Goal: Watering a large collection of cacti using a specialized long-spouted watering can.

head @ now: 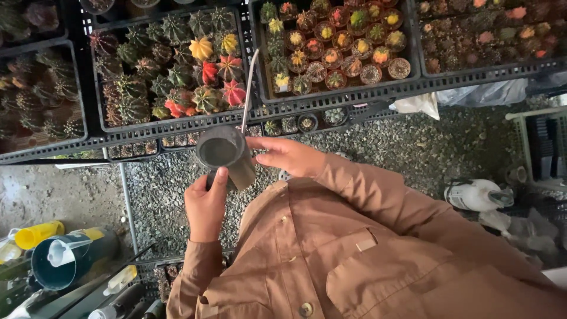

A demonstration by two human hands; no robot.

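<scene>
My left hand [205, 204] grips the handle of a grey jug [224, 155] with dark liquid inside, held over the gravel. A thin pale stick [250, 88] rises from the jug towards the trays. My right hand [284, 156] touches the jug's right side, fingers curled against its rim. Just beyond the jug stand black trays of small potted cacti: one with red, yellow and green grafted cacti [177, 65], another with smaller colourful ones [336, 44].
Gravel floor [413, 147] lies below the tray bench. A white spray bottle [475, 195] sits at right. At lower left are a blue bucket with a white scoop [62, 260] and a yellow bottle [36, 233]. More cactus trays [484, 32] stand at both sides.
</scene>
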